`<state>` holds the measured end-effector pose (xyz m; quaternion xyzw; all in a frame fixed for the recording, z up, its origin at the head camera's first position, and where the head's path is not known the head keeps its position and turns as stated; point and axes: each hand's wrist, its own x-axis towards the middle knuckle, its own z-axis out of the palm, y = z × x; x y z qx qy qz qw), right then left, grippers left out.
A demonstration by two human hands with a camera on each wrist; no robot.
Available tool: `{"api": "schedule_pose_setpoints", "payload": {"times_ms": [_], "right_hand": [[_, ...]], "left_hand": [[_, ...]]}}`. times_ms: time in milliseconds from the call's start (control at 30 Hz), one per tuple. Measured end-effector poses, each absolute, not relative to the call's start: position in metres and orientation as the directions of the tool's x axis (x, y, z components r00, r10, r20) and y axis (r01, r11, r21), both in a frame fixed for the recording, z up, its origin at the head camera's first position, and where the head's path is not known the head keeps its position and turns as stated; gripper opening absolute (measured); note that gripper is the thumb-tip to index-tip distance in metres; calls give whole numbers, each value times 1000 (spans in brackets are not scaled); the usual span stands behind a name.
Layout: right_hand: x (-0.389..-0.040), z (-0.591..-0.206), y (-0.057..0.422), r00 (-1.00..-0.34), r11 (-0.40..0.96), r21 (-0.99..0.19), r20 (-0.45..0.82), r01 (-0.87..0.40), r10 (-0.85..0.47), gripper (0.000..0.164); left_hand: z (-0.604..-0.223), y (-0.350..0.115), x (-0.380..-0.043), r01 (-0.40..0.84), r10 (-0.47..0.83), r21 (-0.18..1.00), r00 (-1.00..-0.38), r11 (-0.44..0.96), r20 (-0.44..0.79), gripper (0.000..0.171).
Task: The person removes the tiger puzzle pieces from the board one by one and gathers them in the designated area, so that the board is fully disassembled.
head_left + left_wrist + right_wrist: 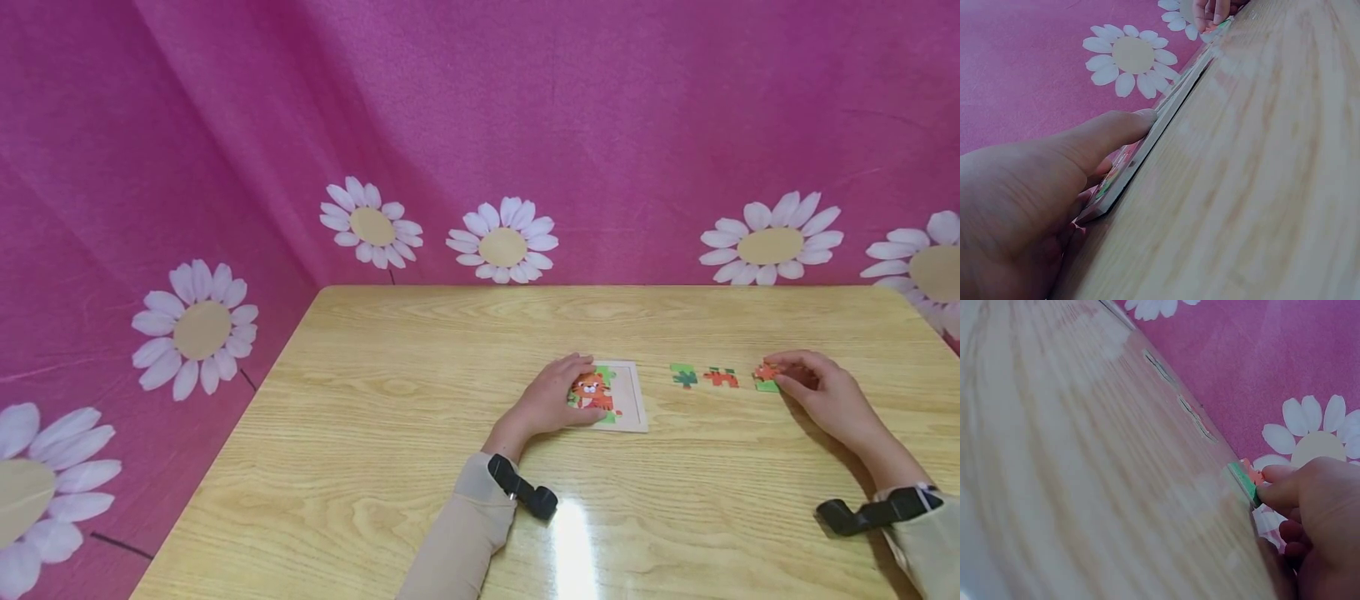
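glare (573, 546) on table (337, 467) (wrist views dimmer)

Over on the table (375, 358), taking the sides as the person has them, the puzzle board (628, 396) lies leftmost, the left hand (555, 398) spanning its left side, thumb at the near edge. Just right of the board sits a first piece (683, 376), then a second piece (722, 377) beside that. Further right, a third piece (765, 377) is at the fingertips of the right hand (828, 393). Behind them all, past the table's far edge, hangs the cloth (600, 125).
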<state>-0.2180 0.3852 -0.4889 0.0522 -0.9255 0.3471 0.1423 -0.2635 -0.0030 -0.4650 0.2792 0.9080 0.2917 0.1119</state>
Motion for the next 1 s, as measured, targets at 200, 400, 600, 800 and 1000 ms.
{"api": "schedule_pose_setpoints", "payload": {"times_ms": [200, 400, 600, 800, 1000], "right_hand": [[-220, -488, 385, -955, 753, -623, 297, -209, -19, 25], [-221, -489, 385, -952, 757, -614, 305, -224, -34, 23], [-222, -489, 385, -954, 767, -604, 297, -218, -37, 24], [-221, -489, 384, -966, 775, -608, 259, -172, -11, 26], [-219, -489, 386, -970, 760, -638, 240, -121, 47, 32]], "left_hand": [[-465, -3, -264, 446, 575, 590, -818, 673, -37, 71], [-465, -3, -265, 445, 576, 593, -816, 671, -39, 72], [-466, -3, -265, 445, 575, 589, -817, 674, -40, 72], [-465, -3, -265, 454, 581, 583, -813, 674, -38, 73], [-464, -4, -266, 467, 595, 575, -802, 671, -43, 72]]}}
